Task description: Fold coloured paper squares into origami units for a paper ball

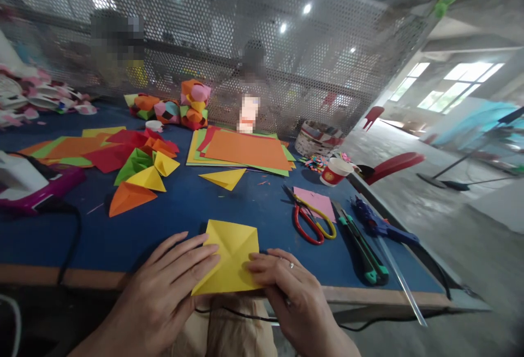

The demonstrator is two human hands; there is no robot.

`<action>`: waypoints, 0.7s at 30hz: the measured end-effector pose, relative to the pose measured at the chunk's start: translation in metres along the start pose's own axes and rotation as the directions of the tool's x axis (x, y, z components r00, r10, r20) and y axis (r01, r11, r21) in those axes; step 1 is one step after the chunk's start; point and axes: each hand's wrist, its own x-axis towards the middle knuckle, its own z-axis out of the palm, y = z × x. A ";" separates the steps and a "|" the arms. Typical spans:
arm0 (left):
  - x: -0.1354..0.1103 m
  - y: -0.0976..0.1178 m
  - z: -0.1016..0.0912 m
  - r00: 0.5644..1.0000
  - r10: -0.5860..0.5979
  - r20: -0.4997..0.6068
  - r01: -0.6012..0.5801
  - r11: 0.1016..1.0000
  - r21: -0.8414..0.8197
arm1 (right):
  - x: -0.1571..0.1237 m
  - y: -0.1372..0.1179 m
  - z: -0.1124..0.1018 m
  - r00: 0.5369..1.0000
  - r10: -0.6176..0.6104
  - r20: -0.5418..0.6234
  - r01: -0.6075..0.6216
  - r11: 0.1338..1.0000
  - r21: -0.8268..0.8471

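Clearly, I see the blue table [262,204] as the largest thing, with a paper stack [245,149] on its far part. The left hand [167,275] and the right hand [290,286] lay fingers on two sides of the yellow sheet [233,242], at the near edge; whether thumbs clamp it from below, I cannot tell. At right, glue gun [379,223], cutter [360,245] and scissors [296,219] occupy the space, these last partly over pink paper [317,197]. Beyond stands a cup [335,171].
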 end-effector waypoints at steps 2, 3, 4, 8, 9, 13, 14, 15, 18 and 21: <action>0.001 0.002 0.001 1.000 -0.006 -0.016 0.006 1.000 -0.029 | 0.000 0.001 0.000 1.000 0.007 0.001 -0.007 1.000 0.002; 0.002 0.003 0.001 0.999 -0.010 -0.036 0.008 0.999 -0.045 | 0.000 0.001 0.000 1.000 0.014 0.000 -0.014 1.000 0.000; 0.004 0.004 0.001 0.998 -0.017 -0.061 0.013 0.998 -0.060 | 0.000 0.001 0.001 1.000 0.021 -0.001 -0.021 1.000 -0.001; 0.013 0.009 -0.002 0.985 -0.093 -0.148 0.077 0.991 -0.112 | 0.001 0.000 0.001 0.997 0.067 -0.025 -0.066 0.997 0.025; 0.016 0.011 -0.002 0.978 -0.125 -0.170 0.105 0.987 -0.123 | 0.002 0.000 0.002 0.996 0.078 -0.031 -0.077 0.997 0.030; 0.022 0.017 -0.003 0.936 -0.261 -0.238 0.220 0.958 -0.186 | 0.006 -0.003 0.004 0.982 0.163 -0.098 -0.162 0.987 0.015; 0.023 0.019 -0.002 0.924 -0.297 -0.240 0.249 0.946 -0.210 | 0.007 -0.004 0.005 0.974 0.193 -0.119 -0.193 0.981 0.012; 0.025 0.020 -0.001 0.914 -0.332 -0.234 0.279 0.932 -0.233 | 0.009 -0.005 0.006 0.965 0.223 -0.137 -0.224 0.975 0.010; 0.028 0.021 0.003 0.875 -0.429 -0.226 0.370 0.892 -0.260 | 0.016 -0.007 0.010 0.937 0.308 -0.166 -0.313 0.950 -0.002; 0.030 0.021 0.008 0.840 -0.477 -0.258 0.438 0.877 -0.197 | 0.023 -0.007 0.016 0.907 0.377 -0.189 -0.387 0.922 -0.016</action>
